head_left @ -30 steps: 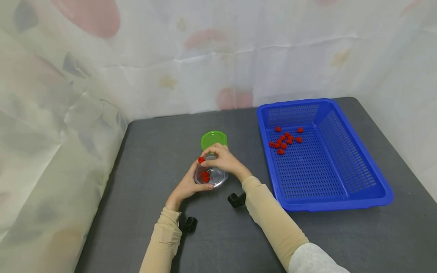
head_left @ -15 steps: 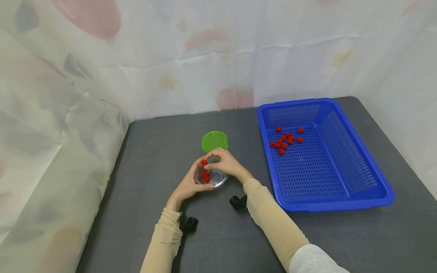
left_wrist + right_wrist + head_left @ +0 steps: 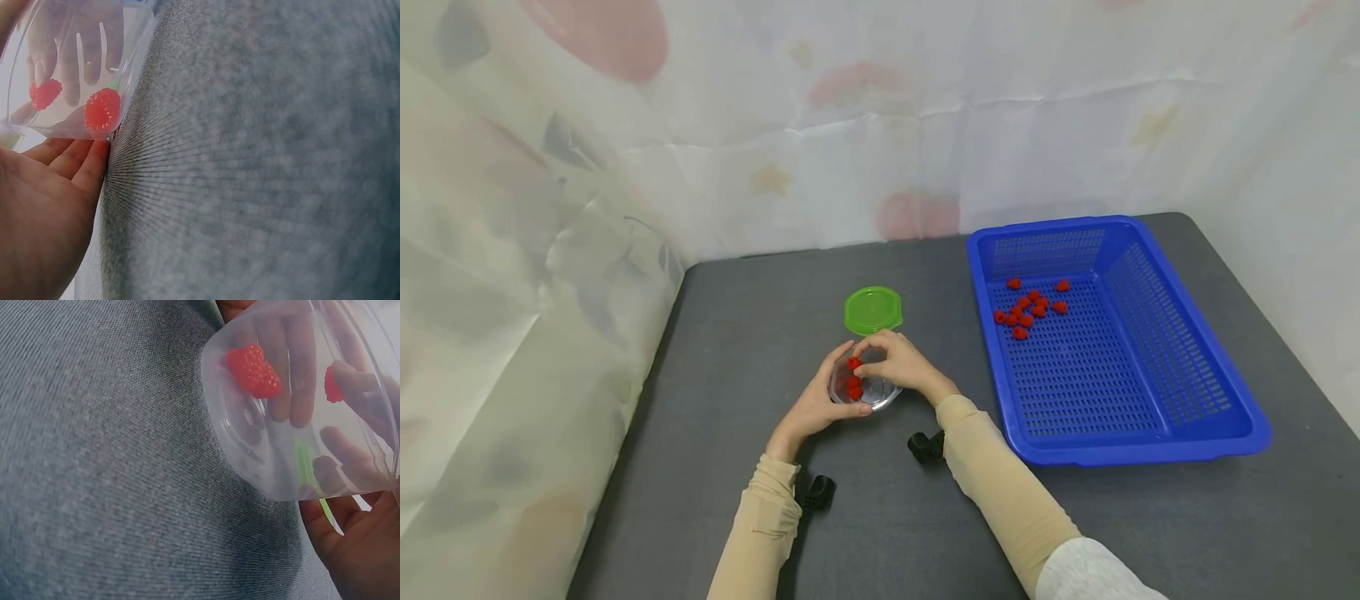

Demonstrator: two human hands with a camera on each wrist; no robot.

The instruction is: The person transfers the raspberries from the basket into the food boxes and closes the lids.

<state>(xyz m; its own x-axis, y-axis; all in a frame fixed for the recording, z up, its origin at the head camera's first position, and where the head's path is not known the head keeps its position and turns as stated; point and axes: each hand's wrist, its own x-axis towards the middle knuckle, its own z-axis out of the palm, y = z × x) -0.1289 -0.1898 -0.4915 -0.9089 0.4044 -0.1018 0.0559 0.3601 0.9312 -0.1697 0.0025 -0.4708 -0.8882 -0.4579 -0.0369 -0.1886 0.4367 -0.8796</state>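
We had moved our right hand (image 3: pixel 898 362) and its pinched raspberry (image 3: pixel 853 363) from above the far-left rim of the clear tub (image 3: pixel 877 393) down inside it, where two other raspberries (image 3: pixel 855 393) lay. Our left hand (image 3: pixel 815 407) stayed curled round the tub. Toward the far edge of the worktop (image 3: pixel 880 517) lay the green lid (image 3: pixel 872 310); scattered raspberries (image 3: pixel 1026 321) lay near the left edge of the blue basket (image 3: pixel 1078 367).

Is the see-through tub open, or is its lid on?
Open: the green lid lies on the gray table beyond the clear plastic tub, and the right hand holds a raspberry within its uncovered top.
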